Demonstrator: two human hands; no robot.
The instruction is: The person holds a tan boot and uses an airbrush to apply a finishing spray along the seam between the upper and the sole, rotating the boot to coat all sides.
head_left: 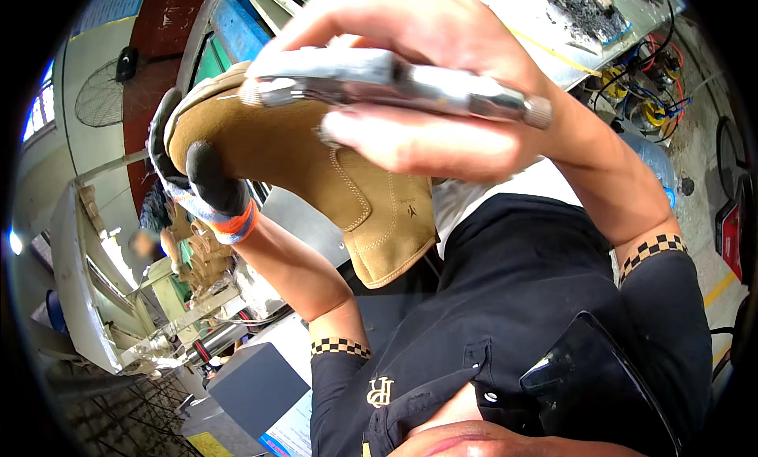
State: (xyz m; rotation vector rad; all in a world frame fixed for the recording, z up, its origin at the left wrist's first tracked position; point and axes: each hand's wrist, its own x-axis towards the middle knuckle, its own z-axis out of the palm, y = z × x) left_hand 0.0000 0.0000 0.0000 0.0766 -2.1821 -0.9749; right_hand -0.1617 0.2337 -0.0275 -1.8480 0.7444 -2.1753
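My left hand (212, 190), in a grey glove with an orange and blue cuff, grips a tan suede boot (347, 185) by its toe end. The thumb presses on the upper, and the other fingers wrap round the sole side, partly hidden. The boot lies tilted, its shaft pointing down and to the right. Over the boot, my bare right hand (442, 86) is closed round a silver metal spray gun (379, 76). Its nozzle points left toward the boot's toe, and its knurled knob sticks out at the right. The right hand is slightly blurred.
A white-topped table (553, 31) with dark debris stands at the far right, hoses and a blue-tinted water bottle (651, 161) beside it. A fan (106, 98) is at the left. Below it are shelving, brown pieces (207, 256), a grey box (259, 387) and another person (144, 244).
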